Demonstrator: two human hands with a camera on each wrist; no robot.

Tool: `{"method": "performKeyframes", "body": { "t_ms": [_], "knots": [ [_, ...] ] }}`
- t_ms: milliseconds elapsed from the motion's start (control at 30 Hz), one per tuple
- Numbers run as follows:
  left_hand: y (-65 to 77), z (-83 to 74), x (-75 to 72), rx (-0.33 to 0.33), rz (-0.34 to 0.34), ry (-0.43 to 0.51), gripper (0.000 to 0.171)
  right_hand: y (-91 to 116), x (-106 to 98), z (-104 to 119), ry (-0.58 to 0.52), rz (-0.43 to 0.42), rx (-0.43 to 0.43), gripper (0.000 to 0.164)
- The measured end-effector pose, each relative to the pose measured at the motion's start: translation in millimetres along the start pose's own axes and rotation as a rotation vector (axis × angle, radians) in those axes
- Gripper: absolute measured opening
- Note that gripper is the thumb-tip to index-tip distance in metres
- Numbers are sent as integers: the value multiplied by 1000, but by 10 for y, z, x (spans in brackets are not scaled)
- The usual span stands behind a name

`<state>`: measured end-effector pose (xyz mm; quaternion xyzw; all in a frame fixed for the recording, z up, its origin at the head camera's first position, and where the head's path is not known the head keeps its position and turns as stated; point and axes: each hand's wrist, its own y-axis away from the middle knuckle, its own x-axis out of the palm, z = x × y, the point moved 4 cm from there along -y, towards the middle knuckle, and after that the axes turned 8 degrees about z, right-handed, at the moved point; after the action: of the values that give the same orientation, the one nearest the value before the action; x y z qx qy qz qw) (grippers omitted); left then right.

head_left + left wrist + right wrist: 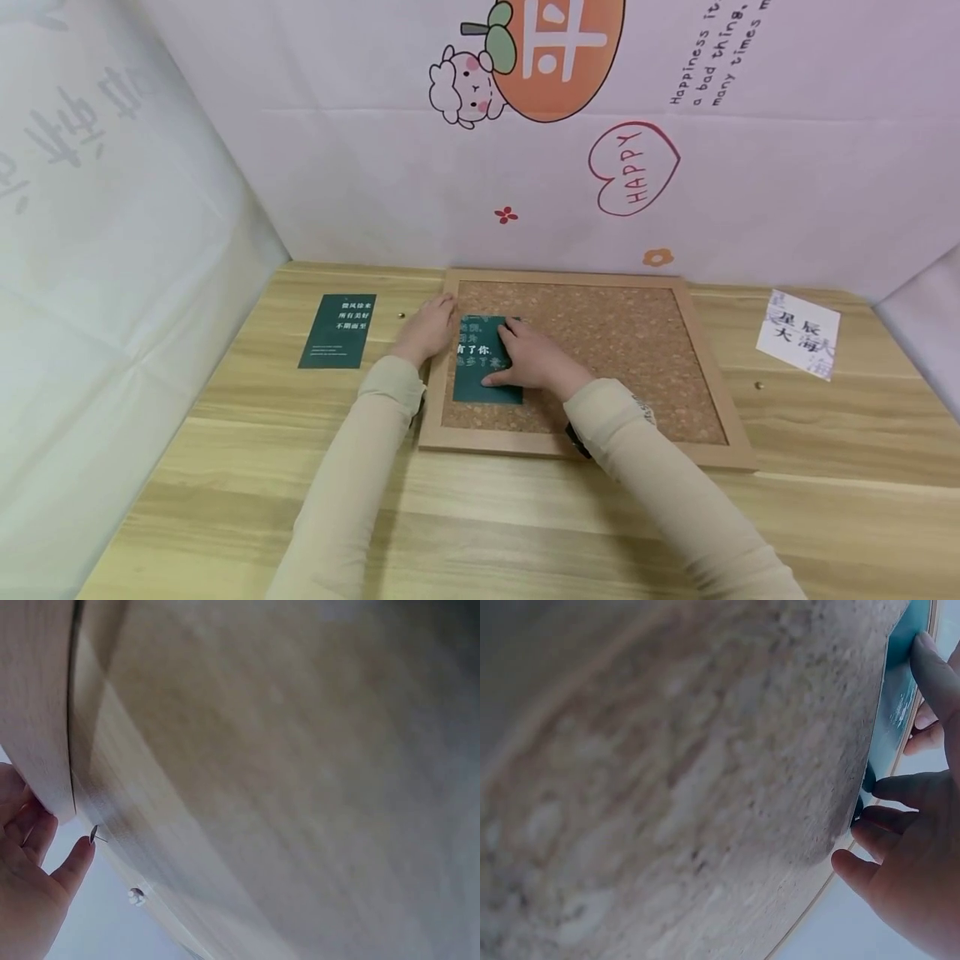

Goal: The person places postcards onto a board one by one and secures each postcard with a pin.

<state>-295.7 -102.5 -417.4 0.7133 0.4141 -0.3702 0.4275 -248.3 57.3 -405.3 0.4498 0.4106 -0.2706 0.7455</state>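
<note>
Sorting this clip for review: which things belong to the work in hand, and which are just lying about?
In use:
cork board, left hand at its left edge
green card on the board, right hand on it

Seemingly lying about:
other green card
white card
left tack, right tack, perhaps for later use

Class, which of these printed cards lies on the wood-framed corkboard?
The dark green card under the right hand lies on the corkboard; the other dark green card and the white card lie on the wooden table.
</note>
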Motion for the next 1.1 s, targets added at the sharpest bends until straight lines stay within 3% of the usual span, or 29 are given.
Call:
{"method": "performKeyframes", "body": {
  "t_ms": [667, 1100],
  "knots": [
    [-15, 16, 12, 6, -5, 4, 49, -65, 47, 24, -9, 14, 14, 94],
    [-21, 19, 38, 3, 2, -52, 52, -67, 78, 17, -1, 59, 25, 93]
  ]
}}
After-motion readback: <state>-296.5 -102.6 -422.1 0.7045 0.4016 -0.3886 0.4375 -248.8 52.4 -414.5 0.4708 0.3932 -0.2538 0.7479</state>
